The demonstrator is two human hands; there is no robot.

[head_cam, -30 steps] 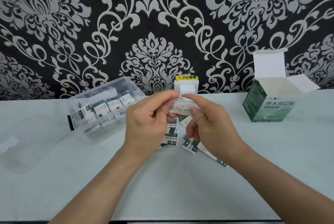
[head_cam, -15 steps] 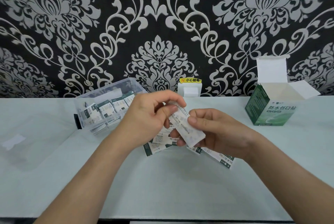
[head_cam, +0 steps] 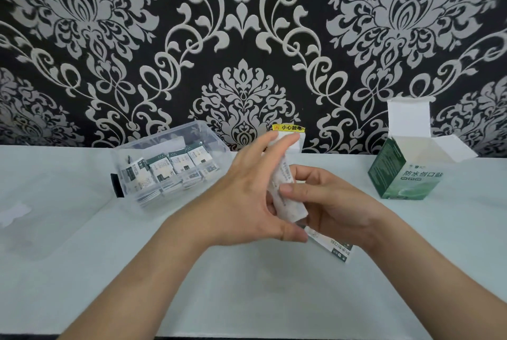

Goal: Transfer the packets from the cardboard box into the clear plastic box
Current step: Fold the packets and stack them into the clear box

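My right hand (head_cam: 334, 202) grips a stack of white packets (head_cam: 288, 197) above the middle of the table, thumb across its face. My left hand (head_cam: 247, 197) lies flat against the stack's left side with straight fingers. Under the hands more packets (head_cam: 333, 246) lie loose on the table, mostly hidden. The clear plastic box (head_cam: 170, 166) stands to the left, lid off, with a row of green-and-white packets inside. Far right, the green cardboard box (head_cam: 406, 175) stands with its white flaps open; its inside is not visible.
A clear lid (head_cam: 41, 210) lies flat at the far left of the pale table (head_cam: 247, 298). A white wall socket with a yellow warning label (head_cam: 290, 131) sits behind the hands, against the patterned wall.
The packet stack has turned from slanting to nearly upright. My left hand let go of its pinch and now lies flat against the stack. Both hands rose slightly.
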